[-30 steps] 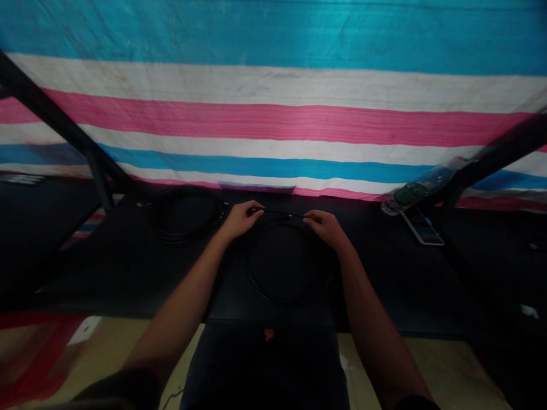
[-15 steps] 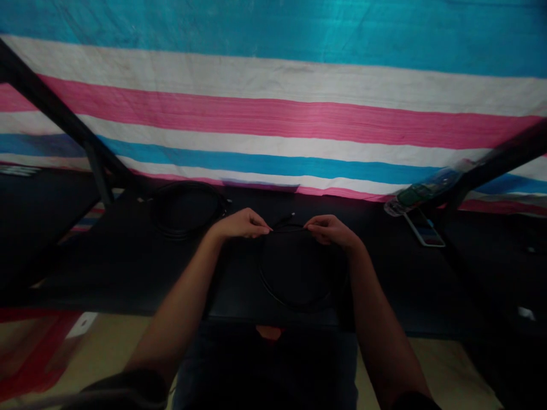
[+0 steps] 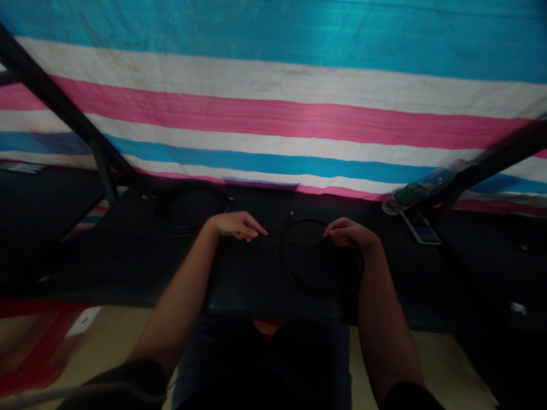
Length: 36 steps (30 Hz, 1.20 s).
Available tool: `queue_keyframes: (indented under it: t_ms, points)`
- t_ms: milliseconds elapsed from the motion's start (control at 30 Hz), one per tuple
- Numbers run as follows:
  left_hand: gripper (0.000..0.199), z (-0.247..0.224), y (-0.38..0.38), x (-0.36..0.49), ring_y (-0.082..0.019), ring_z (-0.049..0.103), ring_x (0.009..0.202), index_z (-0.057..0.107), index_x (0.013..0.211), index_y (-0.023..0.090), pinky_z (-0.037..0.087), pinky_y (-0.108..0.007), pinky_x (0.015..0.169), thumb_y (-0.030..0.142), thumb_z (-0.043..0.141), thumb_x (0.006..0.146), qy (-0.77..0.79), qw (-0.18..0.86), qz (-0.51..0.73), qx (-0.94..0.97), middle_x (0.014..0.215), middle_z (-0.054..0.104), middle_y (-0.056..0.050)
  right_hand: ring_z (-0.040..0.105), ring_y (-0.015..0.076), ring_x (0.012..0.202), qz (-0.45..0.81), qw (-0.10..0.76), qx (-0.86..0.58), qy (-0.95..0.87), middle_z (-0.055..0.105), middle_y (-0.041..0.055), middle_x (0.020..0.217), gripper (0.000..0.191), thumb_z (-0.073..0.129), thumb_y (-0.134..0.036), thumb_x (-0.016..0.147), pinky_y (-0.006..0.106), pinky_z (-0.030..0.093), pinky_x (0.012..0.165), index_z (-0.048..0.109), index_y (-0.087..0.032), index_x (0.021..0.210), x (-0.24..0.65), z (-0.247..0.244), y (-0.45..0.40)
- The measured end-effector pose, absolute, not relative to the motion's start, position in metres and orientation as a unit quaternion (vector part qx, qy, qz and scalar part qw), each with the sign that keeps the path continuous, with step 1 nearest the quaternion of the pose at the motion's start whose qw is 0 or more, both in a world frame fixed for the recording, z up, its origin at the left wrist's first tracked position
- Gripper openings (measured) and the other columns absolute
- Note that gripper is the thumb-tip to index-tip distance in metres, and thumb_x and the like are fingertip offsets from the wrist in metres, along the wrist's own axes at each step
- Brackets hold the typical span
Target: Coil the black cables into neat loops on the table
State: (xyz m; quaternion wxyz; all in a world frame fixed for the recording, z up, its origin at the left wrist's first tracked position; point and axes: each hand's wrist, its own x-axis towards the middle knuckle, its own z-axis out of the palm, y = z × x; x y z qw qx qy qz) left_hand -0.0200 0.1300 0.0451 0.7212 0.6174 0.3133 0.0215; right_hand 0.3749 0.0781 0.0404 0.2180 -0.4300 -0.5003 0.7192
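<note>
A coiled black cable [image 3: 294,277] lies in a loop on the dark table, with a small light tip showing at its far left side. My left hand [image 3: 237,225] is to the left of the loop, its thumb and forefinger pinched on a thin dark stretch of cable. That stretch sags slightly across the loop to my right hand [image 3: 348,232]. The right fingers pinch it above the coil's far right part. Dim light hides how the stretch joins the coil.
Another coiled black cable [image 3: 182,232] lies at the back left. A plastic bottle [image 3: 412,193] leans at the back right beside a phone [image 3: 421,226]. Dark slanted bars [image 3: 64,108] flank a striped sheet [image 3: 273,119] behind the table.
My hands have moved apart, the right one mostly rightward, so a longer stretch of cable spans between them. The coil has shifted right.
</note>
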Motion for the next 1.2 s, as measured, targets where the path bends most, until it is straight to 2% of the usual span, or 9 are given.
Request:
queue_keyframes:
  t_ms: [100, 167, 333, 433, 600, 800, 900, 967, 1200]
  points:
    - [0.033, 0.042, 0.130, -0.020, -0.005, 0.036, 0.044, 0.079, 0.096, 0.015, 0.019, -0.018, 0.039, 0.034, 0.081, 0.069, 0.316, 0.727, 0.041, 0.608, 0.058, 0.059, -0.001, 0.024, 0.0025, 0.041, 0.735, 0.205, -0.410, -0.499, 0.034, -0.0099, 0.047, 0.028, 0.079, -0.035, 0.070, 0.019, 0.013, 0.040, 0.070, -0.011, 0.080, 0.376, 0.042, 0.076]
    - [0.031, 0.041, 0.132, -0.021, -0.006, 0.038, 0.044, 0.078, 0.096, 0.014, 0.023, -0.019, 0.040, 0.033, 0.080, 0.070, 0.327, 0.716, 0.054, 0.614, 0.059, 0.060, -0.002, 0.025, 0.0026, 0.041, 0.716, 0.247, -0.424, -0.497, 0.035, -0.0096, 0.049, 0.029, 0.079, -0.036, 0.071, 0.019, 0.014, 0.039, 0.069, -0.012, 0.084, 0.375, 0.042, 0.077]
    - [0.054, 0.040, 0.135, -0.018, -0.009, 0.053, 0.056, 0.065, 0.129, 0.022, 0.039, -0.020, 0.050, 0.029, 0.072, 0.077, 0.341, 0.679, 0.096, 0.642, 0.078, 0.069, -0.003, 0.023, 0.0037, 0.041, 0.598, 0.427, -0.484, -0.475, 0.033, -0.0095, 0.053, 0.023, 0.076, -0.033, 0.074, 0.021, 0.015, 0.038, 0.067, -0.017, 0.088, 0.364, 0.037, 0.087]
    - [0.060, 0.038, 0.134, -0.012, -0.011, 0.057, 0.062, 0.059, 0.137, 0.025, 0.045, -0.022, 0.057, 0.028, 0.069, 0.078, 0.335, 0.661, 0.109, 0.663, 0.081, 0.070, -0.003, 0.023, 0.0041, 0.042, 0.573, 0.460, -0.492, -0.468, 0.033, -0.0089, 0.053, 0.020, 0.076, -0.031, 0.072, 0.023, 0.016, 0.039, 0.067, -0.018, 0.085, 0.358, 0.035, 0.090]
    - [0.050, 0.034, 0.133, -0.009, -0.008, 0.047, 0.051, 0.068, 0.127, 0.025, 0.034, -0.018, 0.045, 0.028, 0.070, 0.077, 0.354, 0.642, 0.066, 0.677, 0.075, 0.069, -0.002, 0.028, 0.0028, 0.041, 0.627, 0.374, -0.491, -0.475, 0.037, -0.0084, 0.052, 0.022, 0.079, -0.030, 0.072, 0.020, 0.015, 0.039, 0.068, -0.015, 0.084, 0.364, 0.039, 0.083]
    - [0.039, 0.034, 0.120, 0.005, -0.007, 0.038, 0.041, 0.078, 0.107, 0.021, 0.020, -0.018, 0.035, 0.031, 0.079, 0.069, 0.262, 0.721, -0.074, 0.637, 0.062, 0.064, -0.003, 0.028, 0.0026, 0.039, 0.713, 0.160, -0.444, -0.519, 0.037, -0.0089, 0.046, 0.029, 0.079, -0.034, 0.072, 0.018, 0.015, 0.038, 0.071, -0.009, 0.083, 0.364, 0.035, 0.083]
    - [0.037, 0.036, 0.115, 0.012, -0.006, 0.037, 0.040, 0.079, 0.105, 0.019, 0.019, -0.018, 0.035, 0.033, 0.079, 0.071, 0.233, 0.729, -0.101, 0.636, 0.061, 0.064, -0.003, 0.026, 0.0024, 0.038, 0.735, 0.136, -0.422, -0.514, 0.035, -0.0100, 0.044, 0.030, 0.079, -0.036, 0.072, 0.018, 0.015, 0.037, 0.070, -0.009, 0.082, 0.357, 0.032, 0.085]
    - [0.037, 0.038, 0.116, 0.011, -0.006, 0.039, 0.042, 0.077, 0.107, 0.019, 0.021, -0.017, 0.036, 0.036, 0.078, 0.074, 0.249, 0.718, -0.089, 0.643, 0.062, 0.063, -0.002, 0.026, 0.0024, 0.038, 0.731, 0.179, -0.422, -0.506, 0.035, -0.0102, 0.045, 0.029, 0.079, -0.036, 0.072, 0.018, 0.015, 0.038, 0.070, -0.010, 0.082, 0.356, 0.033, 0.084]
    - [0.051, 0.038, 0.120, 0.009, -0.006, 0.045, 0.049, 0.066, 0.126, 0.018, 0.032, -0.017, 0.044, 0.041, 0.072, 0.080, 0.317, 0.667, 0.017, 0.674, 0.070, 0.060, 0.000, 0.030, 0.0030, 0.041, 0.642, 0.407, -0.445, -0.474, 0.040, -0.0076, 0.052, 0.026, 0.078, -0.034, 0.075, 0.021, 0.016, 0.038, 0.070, -0.013, 0.089, 0.341, 0.029, 0.088]
